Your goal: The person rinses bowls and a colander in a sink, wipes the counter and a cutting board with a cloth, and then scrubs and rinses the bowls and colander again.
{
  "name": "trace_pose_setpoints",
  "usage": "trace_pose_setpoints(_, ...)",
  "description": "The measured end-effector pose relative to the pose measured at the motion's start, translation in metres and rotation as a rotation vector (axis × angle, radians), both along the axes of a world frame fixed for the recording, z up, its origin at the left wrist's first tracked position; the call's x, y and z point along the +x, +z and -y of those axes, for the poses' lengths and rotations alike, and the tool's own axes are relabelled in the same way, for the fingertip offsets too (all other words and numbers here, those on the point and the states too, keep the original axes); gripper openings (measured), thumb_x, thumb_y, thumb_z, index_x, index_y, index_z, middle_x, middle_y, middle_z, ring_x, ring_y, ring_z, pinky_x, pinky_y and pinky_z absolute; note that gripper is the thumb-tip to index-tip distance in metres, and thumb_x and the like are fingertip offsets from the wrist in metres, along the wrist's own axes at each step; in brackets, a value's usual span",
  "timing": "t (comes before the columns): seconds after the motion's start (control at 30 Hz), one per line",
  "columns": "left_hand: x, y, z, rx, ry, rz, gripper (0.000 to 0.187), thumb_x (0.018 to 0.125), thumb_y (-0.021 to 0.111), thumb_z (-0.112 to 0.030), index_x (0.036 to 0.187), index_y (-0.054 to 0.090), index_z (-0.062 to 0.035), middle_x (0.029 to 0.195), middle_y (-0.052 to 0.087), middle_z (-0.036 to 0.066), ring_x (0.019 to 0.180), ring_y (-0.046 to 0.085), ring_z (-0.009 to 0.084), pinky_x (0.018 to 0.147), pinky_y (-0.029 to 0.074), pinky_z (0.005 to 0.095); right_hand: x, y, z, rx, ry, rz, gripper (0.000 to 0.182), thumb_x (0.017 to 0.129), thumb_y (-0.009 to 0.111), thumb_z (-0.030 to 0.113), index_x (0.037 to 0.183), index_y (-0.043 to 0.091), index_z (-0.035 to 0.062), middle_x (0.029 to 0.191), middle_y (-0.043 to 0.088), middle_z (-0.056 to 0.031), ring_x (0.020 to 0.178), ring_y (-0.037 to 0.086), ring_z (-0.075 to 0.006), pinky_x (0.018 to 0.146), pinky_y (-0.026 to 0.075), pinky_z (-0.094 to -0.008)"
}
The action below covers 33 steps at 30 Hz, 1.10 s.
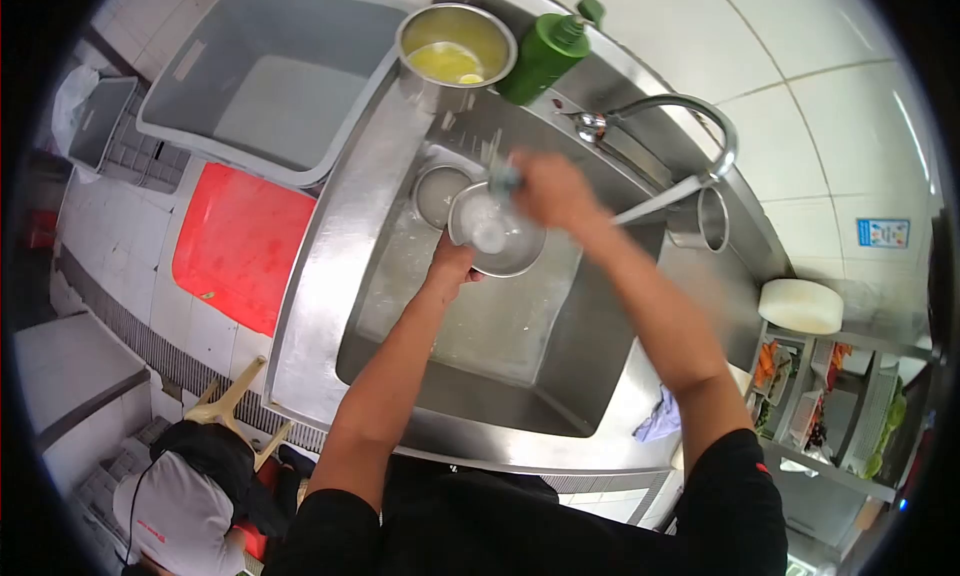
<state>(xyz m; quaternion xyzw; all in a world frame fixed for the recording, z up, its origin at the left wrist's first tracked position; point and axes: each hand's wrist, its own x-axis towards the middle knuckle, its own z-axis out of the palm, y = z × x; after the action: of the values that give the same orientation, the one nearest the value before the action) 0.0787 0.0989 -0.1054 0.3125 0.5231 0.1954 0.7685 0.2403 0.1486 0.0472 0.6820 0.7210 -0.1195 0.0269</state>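
Note:
In the sink (pixel 480 361), my left hand (pixel 455 264) grips the rim of a shiny metal bowl (pixel 515 254), which is tilted and has white suds (pixel 487 226) inside. My right hand (pixel 552 189) is closed at the bowl's far right side, smeared by motion. A blurred greenish-grey pad (pixel 503 176) shows at its fingers, over the bowl's rim; its kind is hard to make out. Just left of the bowl, a second round metal bowl (pixel 438 198) lies in the cloudy water.
A metal pot (pixel 415 88) with yellow contents and a green pump bottle (pixel 545 61) stand behind the sink. The faucet (pixel 690 106) arches over the right side, near a metal cup (pixel 713 219). To the left are a grey tub (pixel 330 151) and red lid (pixel 240 246). Another person (pixel 180 506) is lower left.

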Motion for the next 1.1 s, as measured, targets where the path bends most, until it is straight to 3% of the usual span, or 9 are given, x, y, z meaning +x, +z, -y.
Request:
trace_pose_setpoints(0.23,0.046,0.056,0.002,0.115,-0.004,0.064,0.064,0.081,0.042,0.002,0.143,0.037,-0.0156,0.118,0.059,0.015,0.078,0.066,0.0212,0.044,0.053,0.0296,0.052,-0.049,0.110,-0.086,0.309,-0.127,0.031,0.083,0.062,0.020,0.112,0.066,0.0124,0.110,0.061,-0.0171,0.103,0.062,-0.0347,0.090,0.049,-0.0440)
trace_pose_setpoints(0.3,0.061,0.062,0.012,0.087,-0.009,0.059,0.064,0.081,0.041,0.002,0.142,0.037,-0.0145,0.116,0.060,0.015,0.075,0.066,0.0212,0.042,0.052,0.0298,0.064,-0.035,0.108,-0.440,0.156,0.091,0.032,0.083,0.061,0.018,0.114,0.066,0.0123,0.113,0.061,-0.0167,0.102,0.062,-0.0355,0.090,0.049,-0.0461)
trace_pose_setpoints(0.5,0.111,0.063,0.035,0.074,-0.139,0.207,0.055,0.082,0.042,0.000,0.136,0.044,-0.0114,0.101,0.065,0.014,0.064,0.066,0.0210,0.039,0.052,0.0313,0.072,-0.085,0.105,0.191,-0.546,-0.132,0.022,0.079,0.061,0.015,0.100,0.067,0.0101,0.104,0.065,-0.0236,0.089,0.066,-0.0385,0.078,0.053,-0.0478)
trace_pose_setpoints(0.6,0.098,0.042,0.027,0.183,-0.039,0.050,0.051,0.080,0.047,-0.003,0.130,0.050,-0.0116,0.098,0.066,0.013,0.069,0.067,0.0226,0.042,0.054,0.0329,0.080,-0.094,0.110,-0.290,-0.033,-0.039,0.026,0.078,0.062,0.016,0.102,0.070,0.0089,0.099,0.066,-0.0212,0.091,0.066,-0.0363,0.085,0.052,-0.0457)
trace_pose_setpoints(0.7,0.061,-0.002,0.011,0.106,-0.045,-0.072,0.044,0.078,0.051,-0.004,0.122,0.056,-0.0094,0.100,0.066,0.013,0.075,0.069,0.0264,0.052,0.058,0.0376,0.089,-0.071,0.125,-0.037,0.032,0.241,0.026,0.079,0.062,0.014,0.101,0.072,0.0055,0.105,0.066,-0.0199,0.097,0.064,-0.0334,0.087,0.051,-0.0429)
trace_pose_setpoints(0.77,0.040,-0.041,-0.009,-0.002,-0.146,-0.111,0.042,0.080,0.053,-0.005,0.122,0.056,-0.0088,0.103,0.066,0.014,0.078,0.070,0.0274,0.057,0.059,0.0406,0.096,-0.071,0.116,0.069,-0.124,0.123,0.023,0.084,0.062,0.017,0.099,0.072,0.0026,0.109,0.066,-0.0132,0.101,0.062,-0.0277,0.086,0.051,-0.0394)
trace_pose_setpoints(0.83,0.040,-0.066,-0.001,-0.110,-0.254,-0.155,0.040,0.081,0.054,-0.005,0.121,0.056,-0.0081,0.106,0.066,0.014,0.081,0.070,0.0284,0.063,0.060,0.0436,0.101,-0.081,0.110,0.127,-0.666,-1.217,0.028,0.090,0.061,0.025,0.107,0.069,0.0039,0.109,0.064,-0.0065,0.105,0.058,-0.0227,0.087,0.048,-0.0354)
trace_pose_setpoints(0.93,0.065,-0.066,0.033,-0.469,0.285,0.441,0.024,0.089,0.060,-0.016,0.113,0.060,-0.0138,0.086,0.066,0.003,0.065,0.062,0.0189,0.051,0.051,0.0365,0.072,-0.077,0.105,0.139,-0.981,-1.849,0.041,0.091,0.062,0.036,0.123,0.063,0.0109,0.115,0.062,-0.0012,0.104,0.059,-0.0188,0.093,0.047,-0.0364)
trace_pose_setpoints(1.1,0.039,-0.181,0.033,-0.784,-0.011,0.987,0.018,0.089,0.060,-0.019,0.106,0.065,-0.0132,0.086,0.067,0.004,0.066,0.064,0.0246,0.057,0.053,0.0417,0.049,-0.104,0.091,0.024,-1.134,-1.769,0.051,0.079,0.074,0.031,0.121,0.059,0.0049,0.110,0.062,-0.0055,0.102,0.057,-0.0169,0.088,0.046,-0.0312)
